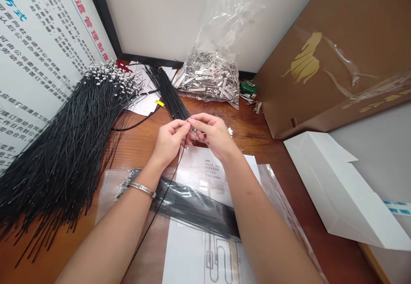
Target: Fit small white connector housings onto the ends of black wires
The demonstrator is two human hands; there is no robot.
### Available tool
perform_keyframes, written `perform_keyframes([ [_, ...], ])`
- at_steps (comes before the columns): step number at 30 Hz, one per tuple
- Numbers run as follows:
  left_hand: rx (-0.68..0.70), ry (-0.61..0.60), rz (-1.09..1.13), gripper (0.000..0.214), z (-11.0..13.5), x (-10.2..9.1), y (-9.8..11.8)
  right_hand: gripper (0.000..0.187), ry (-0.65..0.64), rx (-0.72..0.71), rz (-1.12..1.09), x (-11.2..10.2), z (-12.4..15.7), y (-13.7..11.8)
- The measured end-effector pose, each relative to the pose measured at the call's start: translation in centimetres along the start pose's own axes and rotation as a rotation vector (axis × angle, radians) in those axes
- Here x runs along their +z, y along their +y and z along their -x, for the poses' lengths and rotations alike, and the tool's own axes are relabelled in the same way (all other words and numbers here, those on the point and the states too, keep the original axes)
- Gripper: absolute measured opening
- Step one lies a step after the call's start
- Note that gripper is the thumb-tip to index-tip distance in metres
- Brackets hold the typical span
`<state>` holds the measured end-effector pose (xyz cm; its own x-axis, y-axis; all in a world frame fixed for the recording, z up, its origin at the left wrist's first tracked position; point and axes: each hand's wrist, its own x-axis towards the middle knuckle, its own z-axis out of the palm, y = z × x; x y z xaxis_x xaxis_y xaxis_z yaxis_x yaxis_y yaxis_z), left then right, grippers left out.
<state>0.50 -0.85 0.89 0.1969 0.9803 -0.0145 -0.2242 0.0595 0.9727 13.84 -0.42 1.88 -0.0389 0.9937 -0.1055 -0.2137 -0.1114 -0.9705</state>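
Observation:
Over the middle of the wooden table, my left hand [170, 140] and my right hand [213, 132] meet at the fingertips. A thin black cable [173, 173] is pinched in the left fingers and trails down toward my body past the left wrist. Between the hands a small shiny metal piece [193, 132] shows partly under the right fingers; its shape is mostly hidden. Just beyond the fingertips lies a tied bundle of black cables [171, 95]. Under my forearms a clear plastic bag [192, 202] holds more black cables, on top of a printed drawing sheet [186, 249].
A large pile of black cables with white ends [73, 138] covers the left side. At the back stands a clear bag of metal clips [212, 78], beside a green tape measure [248, 88]. A brown box [321, 52] and a white box [337, 185] stand right.

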Motion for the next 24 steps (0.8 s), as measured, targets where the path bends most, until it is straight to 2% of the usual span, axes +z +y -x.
perform_keyframes([
  [5, 0.029, -0.007, -0.071, 0.021, 0.00, 0.00, -0.29, 0.028, 0.014, 0.032, 0.003, -0.01, 0.02, 0.06],
  [15, -0.035, -0.024, -0.043, 0.017, -0.25, 0.02, -0.53, 0.025, 0.050, -0.019, 0.032, -0.22, -0.17, 0.32],
  [24, -0.068, -0.006, -0.039, 0.020, -0.20, 0.22, -0.28, 0.023, 0.046, 0.000, 0.042, -0.16, -0.06, 0.16],
])
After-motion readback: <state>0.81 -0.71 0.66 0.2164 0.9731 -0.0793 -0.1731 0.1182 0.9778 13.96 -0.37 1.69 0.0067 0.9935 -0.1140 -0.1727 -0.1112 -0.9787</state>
